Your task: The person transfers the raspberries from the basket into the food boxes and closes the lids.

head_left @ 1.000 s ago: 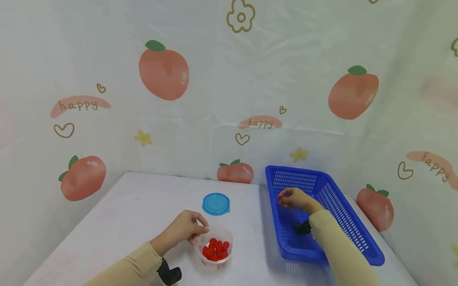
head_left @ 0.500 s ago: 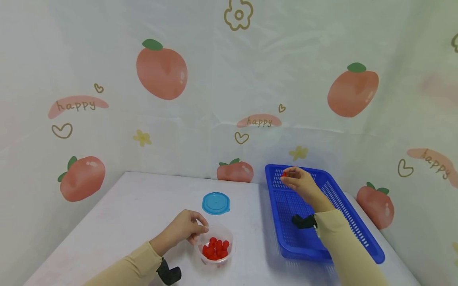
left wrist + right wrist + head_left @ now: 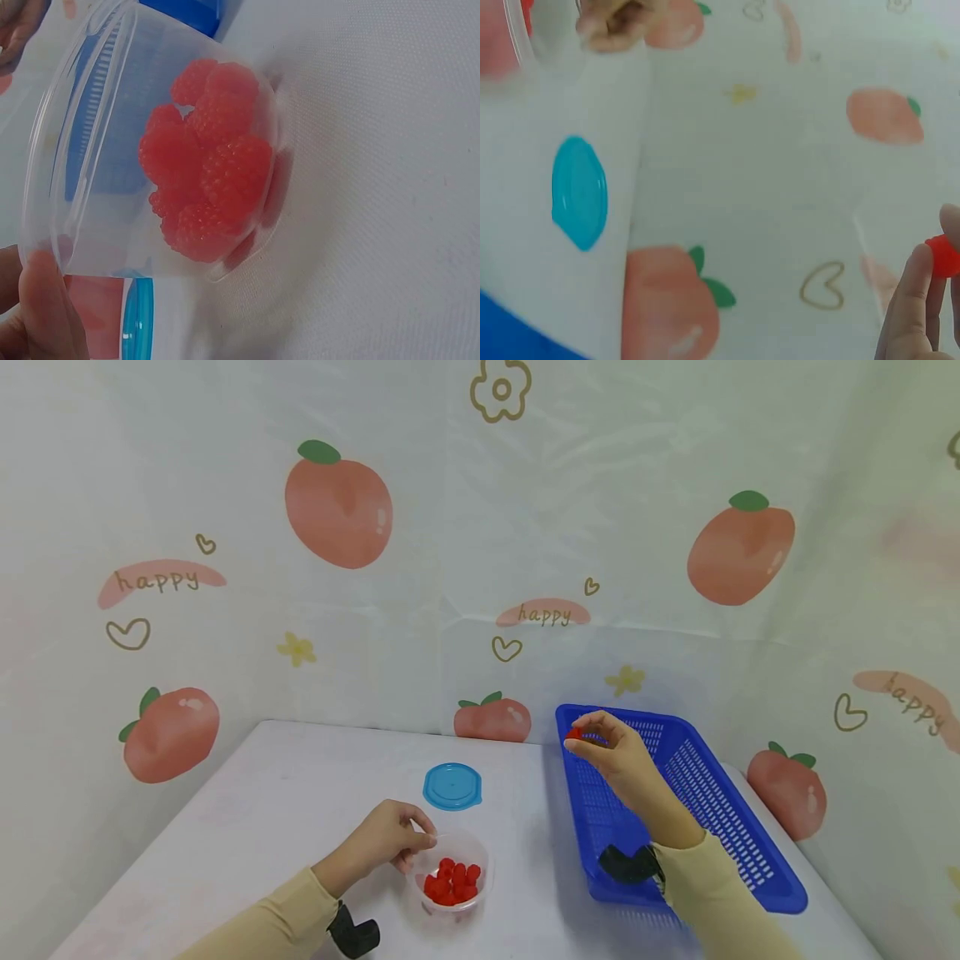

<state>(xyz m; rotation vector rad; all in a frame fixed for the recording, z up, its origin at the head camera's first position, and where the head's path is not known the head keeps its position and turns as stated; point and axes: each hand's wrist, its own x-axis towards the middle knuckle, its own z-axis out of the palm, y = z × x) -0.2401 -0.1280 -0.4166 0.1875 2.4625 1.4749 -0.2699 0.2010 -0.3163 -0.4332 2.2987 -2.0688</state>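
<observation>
My left hand [image 3: 392, 835] pinches the rim of a clear plastic tub [image 3: 480, 852] between thumb and fingers. Several red raspberries [image 3: 217, 142] lie in the bottom of the tub, which stands upright on the table. Over the far left part of the blue basket [image 3: 783, 893], my right hand [image 3: 618, 756] is raised. Its thumb and fingers pinch a single raspberry [image 3: 943, 256]. In the right wrist view that berry sits at the right edge, partly covered by the fingers.
A blue lid [image 3: 452, 787] lies flat on the white table [image 3: 315, 777] behind the tub. The slatted plastic basket takes up the table's right side. A fabric backdrop [image 3: 420, 568] with fruit prints rises behind the table.
My right hand has risen from inside the basket with the raspberry, then shifted left toward the basket's left rim. The left hand and the tub have stayed in place.
</observation>
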